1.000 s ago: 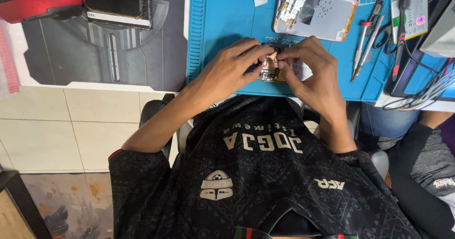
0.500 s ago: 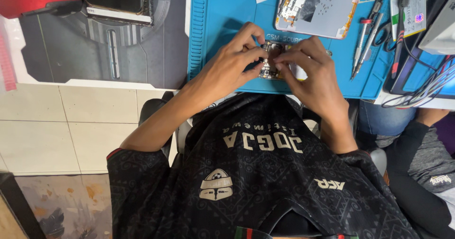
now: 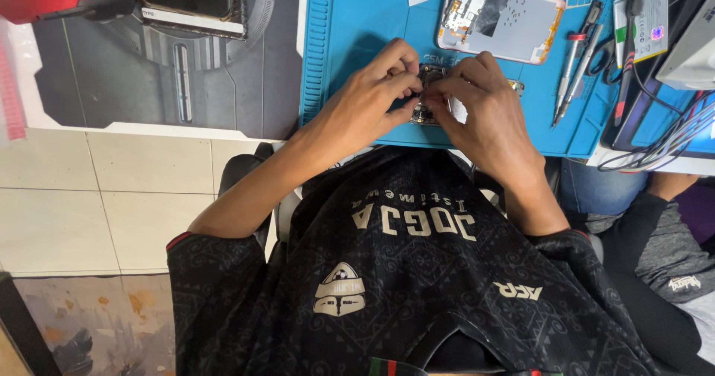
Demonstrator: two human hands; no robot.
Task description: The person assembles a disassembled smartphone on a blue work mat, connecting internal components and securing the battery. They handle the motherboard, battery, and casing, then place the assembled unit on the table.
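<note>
My left hand (image 3: 372, 96) and my right hand (image 3: 480, 100) meet over a small dark circuit board (image 3: 426, 93) and pinch it between their fingertips, just above the near edge of a blue work mat (image 3: 350, 40). Most of the board is hidden by my fingers. Beyond my hands lies an opened phone body (image 3: 499, 18) with its inner parts facing up.
Screwdrivers and tweezers (image 3: 577, 59) lie on the mat to the right, beside a small meter (image 3: 644, 18) and a tangle of cables (image 3: 663, 141). A dark mat with a black device (image 3: 194, 0) is to the left. Another person's leg (image 3: 655, 227) is at my right.
Both hands, with the board, have shifted slightly away from me along the mat. The grip looks the same.
</note>
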